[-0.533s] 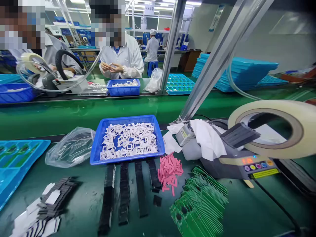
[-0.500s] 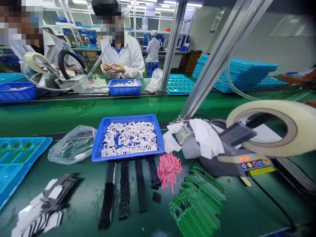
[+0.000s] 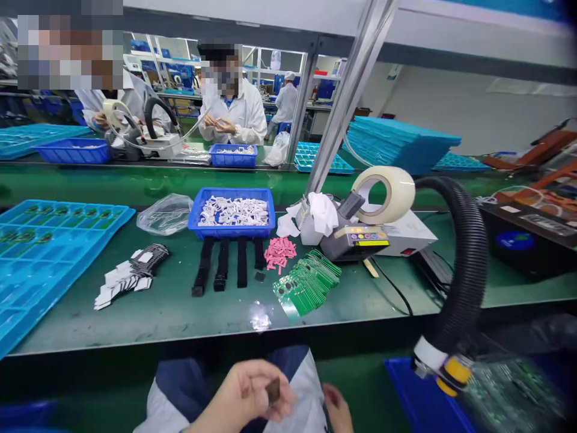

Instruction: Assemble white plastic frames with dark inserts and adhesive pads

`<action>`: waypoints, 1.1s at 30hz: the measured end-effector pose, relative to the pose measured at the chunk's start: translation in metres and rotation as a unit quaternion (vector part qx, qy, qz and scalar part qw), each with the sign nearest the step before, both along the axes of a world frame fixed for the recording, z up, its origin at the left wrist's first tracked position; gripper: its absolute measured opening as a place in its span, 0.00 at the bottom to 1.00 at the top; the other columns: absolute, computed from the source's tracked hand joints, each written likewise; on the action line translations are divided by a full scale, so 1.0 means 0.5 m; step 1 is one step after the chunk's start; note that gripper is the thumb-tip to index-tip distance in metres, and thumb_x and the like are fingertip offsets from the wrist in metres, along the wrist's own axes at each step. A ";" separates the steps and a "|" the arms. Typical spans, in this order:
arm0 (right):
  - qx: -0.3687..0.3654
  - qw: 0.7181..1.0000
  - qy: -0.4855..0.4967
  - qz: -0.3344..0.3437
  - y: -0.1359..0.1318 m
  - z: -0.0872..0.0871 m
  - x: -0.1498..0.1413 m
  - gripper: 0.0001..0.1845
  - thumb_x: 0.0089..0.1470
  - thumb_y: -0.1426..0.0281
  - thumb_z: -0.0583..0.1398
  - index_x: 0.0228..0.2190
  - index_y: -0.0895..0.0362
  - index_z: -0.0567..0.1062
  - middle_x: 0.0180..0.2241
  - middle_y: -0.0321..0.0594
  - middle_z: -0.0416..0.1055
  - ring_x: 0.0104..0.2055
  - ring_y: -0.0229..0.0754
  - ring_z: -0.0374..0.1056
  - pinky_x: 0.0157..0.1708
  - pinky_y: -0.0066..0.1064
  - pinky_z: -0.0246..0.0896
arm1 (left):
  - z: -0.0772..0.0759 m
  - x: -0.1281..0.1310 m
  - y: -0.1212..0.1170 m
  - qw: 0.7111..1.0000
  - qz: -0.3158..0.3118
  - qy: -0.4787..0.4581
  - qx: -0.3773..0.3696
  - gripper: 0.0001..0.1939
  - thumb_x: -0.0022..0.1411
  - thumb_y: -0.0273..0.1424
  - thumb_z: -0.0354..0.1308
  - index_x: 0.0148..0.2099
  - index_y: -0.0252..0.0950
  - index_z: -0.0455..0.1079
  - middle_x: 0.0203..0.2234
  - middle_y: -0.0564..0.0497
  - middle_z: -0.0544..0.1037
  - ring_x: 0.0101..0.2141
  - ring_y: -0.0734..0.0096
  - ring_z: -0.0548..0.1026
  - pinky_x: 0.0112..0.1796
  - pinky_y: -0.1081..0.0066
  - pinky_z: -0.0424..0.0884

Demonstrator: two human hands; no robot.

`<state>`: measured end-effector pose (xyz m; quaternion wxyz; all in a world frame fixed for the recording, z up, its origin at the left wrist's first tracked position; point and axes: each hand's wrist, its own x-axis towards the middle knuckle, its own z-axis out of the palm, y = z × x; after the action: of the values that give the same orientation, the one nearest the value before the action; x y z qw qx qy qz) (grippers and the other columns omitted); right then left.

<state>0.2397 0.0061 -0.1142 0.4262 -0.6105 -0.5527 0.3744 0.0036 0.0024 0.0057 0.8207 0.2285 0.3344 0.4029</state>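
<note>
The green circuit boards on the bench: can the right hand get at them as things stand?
Probably yes. The green circuit boards lie fanned near the front of the bench, with nothing visible covering them; the right hand, lower down, would need to rise over its edge.

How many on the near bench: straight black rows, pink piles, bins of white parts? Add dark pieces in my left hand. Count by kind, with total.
Straight black rows: 4
Pink piles: 1
Bins of white parts: 1
Dark pieces showing in left hand: 1
Total: 7

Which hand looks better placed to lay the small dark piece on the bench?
Left, probably: the left hand holds the small dark piece; the right hand lies lower in view, apart from it.
</note>
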 end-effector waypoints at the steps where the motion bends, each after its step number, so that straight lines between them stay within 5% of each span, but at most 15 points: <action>1: 0.026 1.000 0.000 -0.002 0.005 -0.001 -0.001 0.14 0.59 0.61 0.57 0.38 0.60 0.71 0.33 0.37 0.70 0.31 0.36 0.68 0.30 0.30 0.67 | 0.013 0.006 0.003 1.000 0.024 -0.015 0.000 0.24 0.39 0.46 0.69 0.35 0.34 0.74 0.29 0.50 0.82 0.28 0.76 0.78 0.30 0.78 0.70; 4: 0.104 0.995 0.001 -0.003 -0.002 0.051 -0.014 0.11 0.56 0.62 0.60 0.29 0.57 0.71 0.27 0.36 0.69 0.29 0.38 0.67 0.28 0.30 0.66 | 0.054 0.008 -0.002 0.996 0.061 -0.056 0.020 0.22 0.40 0.45 0.69 0.35 0.35 0.76 0.29 0.50 0.83 0.29 0.76 0.79 0.29 0.80 0.71; 7: 0.203 0.978 0.014 0.039 -0.025 0.181 -0.062 0.02 0.52 0.70 0.62 0.30 0.53 0.72 0.28 0.37 0.69 0.33 0.42 0.67 0.33 0.33 0.66 | 0.080 -0.012 -0.017 0.994 0.076 -0.049 0.059 0.20 0.43 0.43 0.69 0.37 0.37 0.78 0.31 0.49 0.84 0.30 0.74 0.80 0.31 0.80 0.72; 10: 0.369 0.925 -0.002 0.092 -0.031 0.321 -0.137 0.09 0.50 0.79 0.62 0.33 0.54 0.73 0.27 0.38 0.68 0.30 0.41 0.65 0.29 0.34 0.63 | 0.093 -0.042 -0.030 0.994 0.065 -0.022 0.089 0.18 0.44 0.40 0.68 0.38 0.38 0.79 0.32 0.48 0.84 0.32 0.71 0.81 0.34 0.78 0.73; 13: 0.374 0.912 -0.069 0.152 -0.015 0.396 -0.200 0.09 0.50 0.79 0.62 0.32 0.54 0.74 0.27 0.38 0.68 0.30 0.40 0.65 0.27 0.33 0.63 | 0.101 -0.066 -0.038 0.993 0.049 0.001 0.108 0.17 0.44 0.39 0.69 0.38 0.40 0.80 0.30 0.50 0.84 0.31 0.70 0.81 0.37 0.74 0.74; 26: 0.363 0.905 -0.109 0.194 0.028 0.375 -0.204 0.06 0.53 0.77 0.61 0.30 0.54 0.74 0.26 0.38 0.69 0.31 0.39 0.64 0.28 0.32 0.64 | 0.087 -0.061 -0.025 0.989 0.032 0.074 0.124 0.20 0.46 0.41 0.67 0.45 0.46 0.76 0.30 0.52 0.84 0.34 0.66 0.80 0.40 0.71 0.73; 33: 0.367 0.903 -0.078 0.210 0.052 0.360 -0.195 0.05 0.55 0.76 0.60 0.31 0.54 0.73 0.27 0.37 0.69 0.30 0.38 0.64 0.28 0.32 0.64 | 0.092 -0.050 -0.024 0.979 0.064 0.142 0.133 0.19 0.47 0.43 0.66 0.42 0.45 0.78 0.27 0.51 0.84 0.27 0.69 0.76 0.31 0.74 0.72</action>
<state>0.1420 0.0321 0.0660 0.4874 -0.3078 -0.7977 0.1769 -0.0213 -0.0097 0.0518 0.6997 0.3689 0.4047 0.4588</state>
